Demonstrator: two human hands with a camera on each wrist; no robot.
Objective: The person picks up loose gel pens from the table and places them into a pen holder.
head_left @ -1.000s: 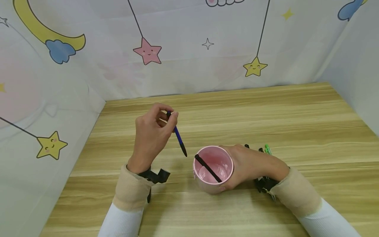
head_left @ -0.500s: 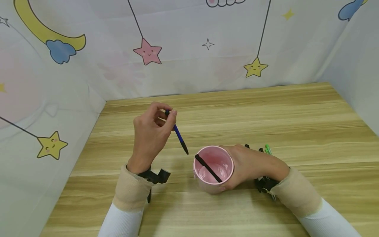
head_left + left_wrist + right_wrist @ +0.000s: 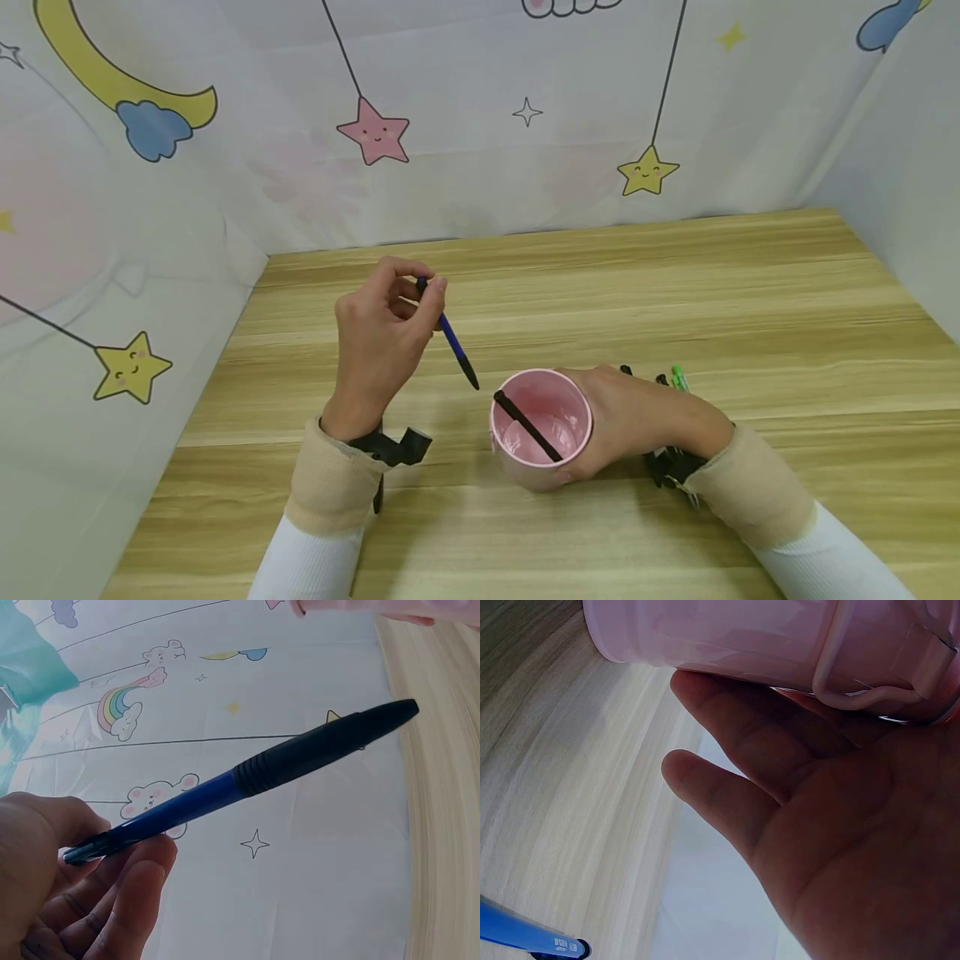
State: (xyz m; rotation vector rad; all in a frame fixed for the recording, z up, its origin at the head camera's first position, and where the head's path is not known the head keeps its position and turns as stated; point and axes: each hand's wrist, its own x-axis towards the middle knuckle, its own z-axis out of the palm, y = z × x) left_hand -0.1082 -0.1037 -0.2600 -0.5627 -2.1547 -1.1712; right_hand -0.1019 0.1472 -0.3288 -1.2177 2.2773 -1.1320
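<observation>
My left hand [image 3: 382, 333] pinches a blue pen [image 3: 452, 337] near its clip end, between thumb and fingers. The pen's black grip and tip slant down toward the cup; in the left wrist view the whole blue pen [image 3: 202, 793] shows. With my right hand [image 3: 607, 417] I hold a pink cup [image 3: 517, 471] by its right side. Inside the cup a black pen [image 3: 528, 427] leans from the left rim to the lower right. In the right wrist view, fingers [image 3: 742, 739] lie along the pink cup's wall [image 3: 727, 637], and the little finger stands away from it.
Behind my right forearm lie several pens, among them a green pen [image 3: 678, 377] and black pen ends [image 3: 626, 369]. A blue pen [image 3: 532, 934] shows low in the right wrist view. The wooden table [image 3: 600, 292] meets a printed curtain [image 3: 465, 183] at the back.
My left hand has shifted slightly left and away from me with the blue pen, whose tip has risen a little. My right hand and the cup have not moved.
</observation>
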